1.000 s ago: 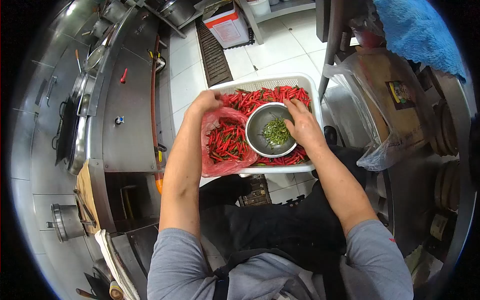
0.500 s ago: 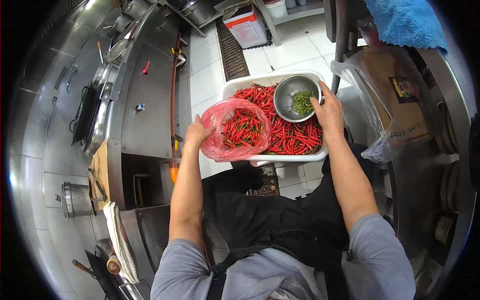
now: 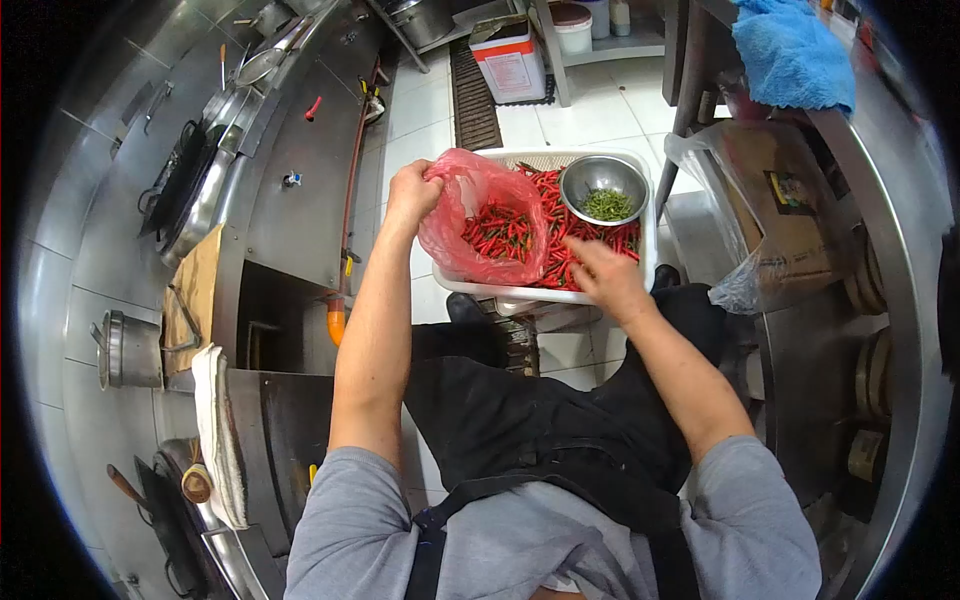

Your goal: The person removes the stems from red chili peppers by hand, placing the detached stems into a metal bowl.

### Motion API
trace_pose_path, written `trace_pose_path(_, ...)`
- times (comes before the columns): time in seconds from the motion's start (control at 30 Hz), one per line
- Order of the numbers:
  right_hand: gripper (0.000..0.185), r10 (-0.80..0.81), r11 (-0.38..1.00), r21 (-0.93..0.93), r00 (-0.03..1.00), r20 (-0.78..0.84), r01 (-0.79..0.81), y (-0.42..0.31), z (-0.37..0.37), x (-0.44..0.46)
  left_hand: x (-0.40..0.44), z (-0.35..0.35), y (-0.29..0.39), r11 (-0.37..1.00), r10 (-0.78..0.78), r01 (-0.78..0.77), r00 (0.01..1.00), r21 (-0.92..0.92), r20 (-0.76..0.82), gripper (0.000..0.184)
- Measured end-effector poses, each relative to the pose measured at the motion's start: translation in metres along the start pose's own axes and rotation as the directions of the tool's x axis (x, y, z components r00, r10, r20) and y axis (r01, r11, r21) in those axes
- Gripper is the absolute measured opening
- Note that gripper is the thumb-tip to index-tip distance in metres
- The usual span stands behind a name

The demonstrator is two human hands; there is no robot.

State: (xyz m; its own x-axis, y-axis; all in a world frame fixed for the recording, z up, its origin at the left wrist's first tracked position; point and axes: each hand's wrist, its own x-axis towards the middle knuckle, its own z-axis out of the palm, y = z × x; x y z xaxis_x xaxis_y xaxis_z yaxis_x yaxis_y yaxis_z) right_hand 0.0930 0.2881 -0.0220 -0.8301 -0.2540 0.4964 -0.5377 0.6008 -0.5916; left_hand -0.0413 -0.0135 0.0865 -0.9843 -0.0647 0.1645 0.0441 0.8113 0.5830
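Observation:
My left hand (image 3: 412, 195) is closed on the upper rim of a red plastic bag (image 3: 447, 222), holding it up and tilted. Red chili peppers lie inside the bag, whose mouth faces right. The bag rests in a white plastic basket (image 3: 649, 200) that also holds loose red chilies (image 3: 628, 238). On those chilies, toward the right, sits a metal bowl (image 3: 588, 172) with short green stems (image 3: 607, 206) in it. My right hand (image 3: 612, 280) hovers over the basket's near side, below the bowl, fingers apart and slightly blurred. Nothing shows in it.
A steel stove counter (image 3: 300, 160) runs along the left, with a lidded pot (image 3: 135, 350) and pans. On the right, a steel shelf unit carries a blue towel (image 3: 795, 60) and a plastic-wrapped cardboard box (image 3: 790, 210). A white-and-red tin (image 3: 510, 65) stands on the tiled floor behind.
My left hand has raised the bag's rim, tilting the bag rightward. My right hand has let go of the bowl and moved down-left over the chilies.

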Motion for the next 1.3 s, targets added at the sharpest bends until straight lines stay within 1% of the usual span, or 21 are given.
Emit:
trace_pose_path(0.03, 0.042, 0.022, 0.999, -0.042, 0.992, 0.126, -0.017, -0.007, 0.006, -0.001, -0.002, 0.0, 0.003, 0.996, -0.069, 0.072, 0.996, -0.047, 0.058, 0.032)
trace_pose_path(0.1, 0.045, 0.014, 0.999, -0.044, 0.992, 0.129, -0.008, -0.019, 0.021, 0.004, -0.009, 0.003, -0.001, 0.996, -0.079, 0.082, 0.994, -0.038, 0.074, 0.033)
trace_pose_path(0.17, 0.047, 0.114, 0.99, -0.107, 0.976, 0.188, -0.095, -0.024, 0.038, 0.012, -0.017, 0.007, -0.016, 0.996, -0.084, 0.088, 0.989, -0.026, 0.125, 0.033)
trace_pose_path(0.2, 0.048, 0.19, 0.982, -0.044, 0.967, 0.168, -0.185, -0.027, 0.044, 0.021, -0.025, 0.003, -0.016, 0.989, -0.138, 0.143, 0.979, -0.026, 0.15, 0.032)
trace_pose_path(0.23, 0.048, 0.181, 0.983, -0.044, 0.968, 0.175, -0.176, -0.029, 0.048, 0.029, -0.029, 0.001, -0.024, 0.988, -0.145, 0.151, 0.979, -0.03, 0.142, 0.032)
trace_pose_path(0.3, 0.047, 0.532, 0.836, -0.216, 0.842, 0.092, -0.505, -0.035, 0.056, 0.044, -0.036, -0.001, -0.041, 0.992, -0.128, 0.127, 0.984, 0.017, 0.124, 0.031)
trace_pose_path(0.33, 0.043, 0.579, 0.799, -0.239, 0.814, 0.053, -0.552, -0.035, 0.064, 0.05, -0.04, 0.002, -0.046, 0.967, -0.217, 0.231, 0.968, -0.111, 0.123, 0.027)
trace_pose_path(0.37, 0.043, 0.571, 0.804, -0.243, 0.819, 0.062, -0.542, -0.032, 0.073, 0.052, -0.043, 0.004, -0.052, 0.964, -0.227, 0.24, 0.967, -0.115, 0.116, 0.027)
trace_pose_path(0.4, 0.041, 0.597, 0.792, -0.226, 0.798, 0.088, -0.567, -0.031, 0.082, 0.054, -0.046, 0.003, -0.051, 0.855, -0.248, 0.304, 0.951, -0.42, 0.183, 0.023)
trace_pose_path(0.43, 0.039, 0.621, 0.778, -0.21, 0.776, 0.112, -0.592, -0.029, 0.09, 0.056, -0.047, 0.001, -0.05, 0.651, -0.241, 0.347, 0.938, -0.675, 0.25, 0.019)
trace_pose_path(0.57, 0.024, 0.692, 0.719, 0.003, 0.716, 0.091, -0.695, -0.007, 0.119, 0.067, -0.04, -0.009, -0.03, 0.499, -0.227, 0.352, 0.935, -0.792, 0.272, 0.012)
trace_pose_path(0.63, 0.021, 0.685, 0.718, 0.083, 0.723, 0.093, -0.691, -0.01, 0.104, 0.083, -0.031, -0.011, -0.024, 0.42, -0.171, 0.257, 0.964, -0.871, 0.202, 0.008)
trace_pose_path(0.8, 0.02, 0.413, 0.875, 0.297, 0.91, -0.047, -0.382, -0.037, 0.049, 0.132, -0.018, -0.039, 0.021, 0.372, -0.071, 0.136, 0.991, -0.918, 0.118, 0.011)
trace_pose_path(0.87, 0.022, 0.355, 0.897, 0.302, 0.933, -0.06, -0.322, -0.046, 0.037, 0.145, -0.016, -0.05, 0.045, 0.477, 0.038, -0.008, 0.999, -0.879, 0.012, 0.013)
trace_pose_path(0.9, 0.028, 0.311, 0.888, 0.376, 0.949, -0.063, -0.266, -0.054, 0.032, 0.152, -0.016, -0.054, 0.055, 0.474, 0.036, -0.002, 0.999, -0.88, 0.017, 0.013)
trace_pose_path(1.0, 0.041, 0.248, 0.848, 0.498, 0.966, -0.068, -0.183, -0.081, 0.011, 0.164, -0.021, -0.069, 0.088, 0.829, 0.26, -0.174, 0.961, -0.532, 0.091, 0.021)
trace_pose_path(1.03, 0.049, 0.236, 0.821, 0.548, 0.969, -0.069, -0.161, -0.085, 0.007, 0.166, -0.026, -0.07, 0.095, 0.828, 0.261, -0.177, 0.961, -0.533, 0.087, 0.021)
trace_pose_path(1.13, 0.04, 0.189, 0.882, 0.449, 0.981, -0.054, -0.145, -0.091, -0.003, 0.166, -0.039, -0.073, 0.108, 0.66, 0.533, -0.264, 0.824, -0.704, 0.19, 0.026)
trace_pose_path(1.17, 0.036, 0.128, 0.927, 0.361, 0.991, -0.044, -0.103, -0.094, -0.008, 0.164, -0.04, -0.071, 0.108, 0.658, 0.533, -0.266, 0.825, -0.704, 0.186, 0.026)
trace_pose_path(1.2, 0.028, 0.165, 0.886, 0.441, 0.986, -0.01, -0.143, -0.09, -0.009, 0.163, -0.041, -0.066, 0.104, 0.623, 0.525, -0.223, 0.83, -0.75, 0.19, 0.026)
trace_pose_path(1.3, 0.031, 0.177, 0.873, 0.47, 0.982, -0.059, -0.129, -0.07, -0.014, 0.153, -0.044, -0.06, 0.09, 0.559, 0.516, -0.168, 0.837, -0.812, 0.181, 0.026)
